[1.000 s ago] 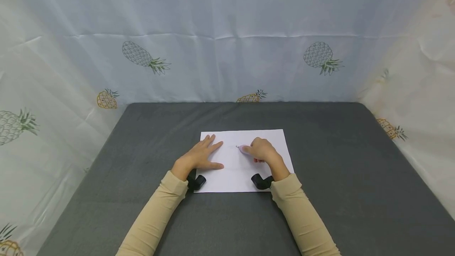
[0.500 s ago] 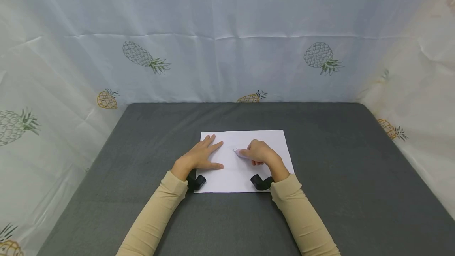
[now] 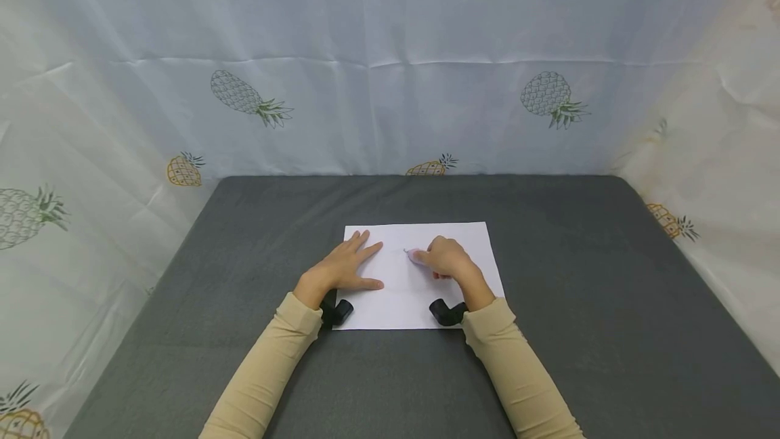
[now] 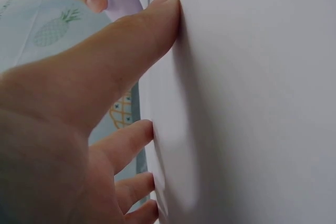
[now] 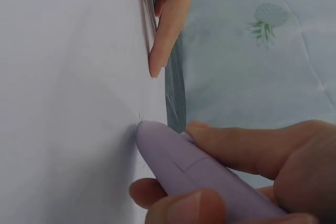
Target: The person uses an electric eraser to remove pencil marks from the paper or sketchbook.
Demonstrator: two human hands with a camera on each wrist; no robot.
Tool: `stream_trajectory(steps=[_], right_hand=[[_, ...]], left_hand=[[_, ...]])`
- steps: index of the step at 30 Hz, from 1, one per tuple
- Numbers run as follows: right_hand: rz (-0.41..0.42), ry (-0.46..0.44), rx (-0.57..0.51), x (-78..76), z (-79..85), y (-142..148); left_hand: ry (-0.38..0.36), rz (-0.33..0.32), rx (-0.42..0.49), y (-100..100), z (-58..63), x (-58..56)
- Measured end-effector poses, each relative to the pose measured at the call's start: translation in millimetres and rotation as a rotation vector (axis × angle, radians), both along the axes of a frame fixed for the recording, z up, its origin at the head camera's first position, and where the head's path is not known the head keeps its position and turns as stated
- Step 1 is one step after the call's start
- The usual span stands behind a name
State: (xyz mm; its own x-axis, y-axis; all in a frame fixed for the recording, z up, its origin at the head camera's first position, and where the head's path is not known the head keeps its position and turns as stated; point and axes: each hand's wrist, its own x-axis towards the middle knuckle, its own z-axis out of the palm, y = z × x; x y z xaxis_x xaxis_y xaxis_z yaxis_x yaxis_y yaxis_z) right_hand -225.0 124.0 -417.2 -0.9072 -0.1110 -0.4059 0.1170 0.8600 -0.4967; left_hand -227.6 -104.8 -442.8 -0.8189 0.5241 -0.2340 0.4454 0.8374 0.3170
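Note:
A white sheet of paper lies flat on the dark grey table. My left hand rests on its left part with fingers spread; the left wrist view shows the thumb and fingertips touching the paper. My right hand grips a lavender tool with a smooth, rounded, tapering body; its exact kind is unclear. In the right wrist view, the tool's tip meets the paper, and a finger lies by a small raised part on its side. Small dark specks show on the paper near the tip. The tool's rear end is hidden in the hand.
Black wrist-worn devices sit at both wrists over the paper's near edge. Dark grey cloth covers the table. White curtains with pineapple prints hang behind and at both sides.
My right hand first shifts the tool slightly left and toward me, then back up and right to about its earlier spot. The left hand and paper stay still.

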Motion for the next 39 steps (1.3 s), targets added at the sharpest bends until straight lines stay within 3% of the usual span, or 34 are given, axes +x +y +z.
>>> stream_trajectory(steps=[6, 16, 26, 34, 39], right_hand=[[0.07, -0.057, -0.036, 0.3, -0.2, 1.3], [-0.014, 0.022, -0.022, 4.9, -5.6, 2.0], [0.077, -0.027, -0.019, 5.2, -1.6, -0.8], [-0.02, 0.037, -0.014, 1.0, -4.0, -1.1], [-0.032, 0.049, -0.018, 0.6, -4.7, -0.3]], left_hand=[[-0.009, 0.003, 0.0, 0.0, -1.7, -0.2], [-0.023, 0.009, 0.003, 0.4, -5.7, 2.9], [-0.018, 0.013, -0.015, 1.2, -2.7, 2.0], [-0.004, 0.006, -0.005, -0.1, -0.3, 0.6], [-0.007, 0.008, -0.013, -0.2, 0.1, 0.9]])
